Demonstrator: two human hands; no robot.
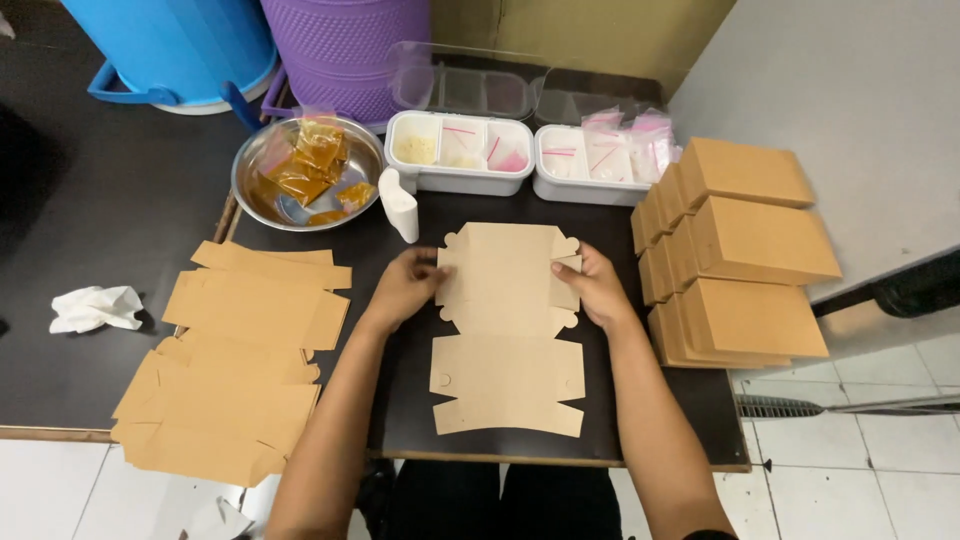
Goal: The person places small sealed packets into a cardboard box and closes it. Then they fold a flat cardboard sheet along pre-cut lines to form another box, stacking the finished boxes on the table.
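Note:
A flat brown cardboard box blank (508, 330) lies on the dark table (400, 400) in front of me. My left hand (405, 285) grips its upper left edge. My right hand (595, 285) holds the upper right side, where a small flap is bent up under the fingers. The lower half of the blank lies flat, toward the table's near edge.
A pile of flat brown blanks (235, 370) lies at the left. Folded brown boxes (745, 250) are stacked at the right. Behind stand a metal bowl (300, 175) of orange sachets, two white compartment trays (460, 150) (590, 160) with small bags, and a white cup (400, 205). A crumpled tissue (95, 307) lies far left.

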